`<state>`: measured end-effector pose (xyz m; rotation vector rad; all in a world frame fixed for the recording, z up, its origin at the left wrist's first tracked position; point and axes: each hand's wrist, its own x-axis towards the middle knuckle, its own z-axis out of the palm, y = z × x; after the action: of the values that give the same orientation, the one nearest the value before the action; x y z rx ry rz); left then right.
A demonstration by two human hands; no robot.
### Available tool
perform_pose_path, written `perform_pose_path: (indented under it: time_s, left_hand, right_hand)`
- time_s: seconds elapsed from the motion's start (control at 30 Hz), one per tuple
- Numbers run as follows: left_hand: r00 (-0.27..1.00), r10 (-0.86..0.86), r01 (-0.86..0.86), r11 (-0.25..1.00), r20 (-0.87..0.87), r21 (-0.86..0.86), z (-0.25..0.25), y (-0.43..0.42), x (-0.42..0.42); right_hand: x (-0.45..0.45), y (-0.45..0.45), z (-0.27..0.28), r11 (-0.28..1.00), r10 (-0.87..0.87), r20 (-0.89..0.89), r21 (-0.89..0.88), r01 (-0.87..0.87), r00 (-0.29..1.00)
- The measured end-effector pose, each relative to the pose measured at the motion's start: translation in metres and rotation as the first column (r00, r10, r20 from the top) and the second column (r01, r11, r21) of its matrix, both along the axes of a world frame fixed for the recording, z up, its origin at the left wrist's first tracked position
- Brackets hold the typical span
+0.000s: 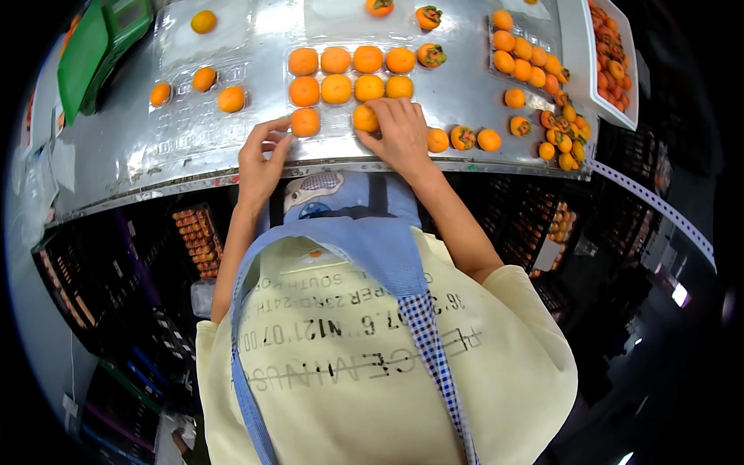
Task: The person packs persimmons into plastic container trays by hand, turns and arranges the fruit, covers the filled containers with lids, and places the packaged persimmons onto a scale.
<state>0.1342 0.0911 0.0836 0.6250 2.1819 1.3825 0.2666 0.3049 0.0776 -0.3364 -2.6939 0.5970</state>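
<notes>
Orange persimmons stand in rows in a clear plastic tray [336, 132] on the metal table. Two full rows of four lie at the back, with a nearer row holding a persimmon [305, 122] at its left. My right hand [399, 133] has its fingers and thumb around another persimmon [365, 118] in that nearer row. My left hand [265, 155] is beside the tray's left edge, its fingers bent and apart from the thumb, holding nothing, close to the left persimmon.
Loose persimmons [463, 138] lie right of my right hand, with a pile [566, 139] at the table's corner. A white crate [579, 54] stands at the back right and a green container [89, 58] at the back left. Another clear tray [186, 128] is on the left.
</notes>
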Motion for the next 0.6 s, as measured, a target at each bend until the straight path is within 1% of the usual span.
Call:
perform_pose_path:
  time_s: [0.13,0.17,0.2,0.23,0.37,0.47,0.6]
  left_hand:
    - [1.0,0.002,-0.002,1.0,0.002,-0.003,-0.005,-0.012,-0.005]
    - [0.999,0.013,-0.014,1.0,0.036,0.002,-0.007,-0.015,-0.007]
    - [0.999,0.013,-0.014,1.0,0.049,0.019,-0.004,-0.018,-0.01]
    - [0.998,0.012,-0.014,0.999,0.062,0.037,-0.001,-0.019,-0.012]
    - [1.0,0.016,-0.016,0.997,0.004,0.072,0.002,-0.026,-0.023]
    - [1.0,0.028,-0.028,0.998,0.003,0.063,-0.001,-0.033,-0.033]
    - [0.998,0.063,-0.063,0.996,-0.007,0.066,-0.002,-0.043,-0.048]
  right_hand:
    - [0.0,-0.004,-0.001,0.997,-0.043,0.102,0.07,0.036,0.994]
    - [0.001,-0.005,0.003,0.996,-0.054,0.136,0.08,0.044,0.989]
    - [0.0,-0.008,0.003,0.993,-0.059,0.122,0.109,0.046,0.991]
    - [-0.001,-0.01,0.003,0.993,-0.062,0.1,0.101,0.052,0.993]
    - [0.006,-0.012,-0.002,0.991,-0.072,0.054,0.114,0.065,0.996]
    - [0.011,-0.013,-0.003,0.99,-0.074,0.053,0.122,0.067,0.996]
    - [0.007,-0.014,0.005,0.987,-0.078,0.103,0.151,0.061,0.992]
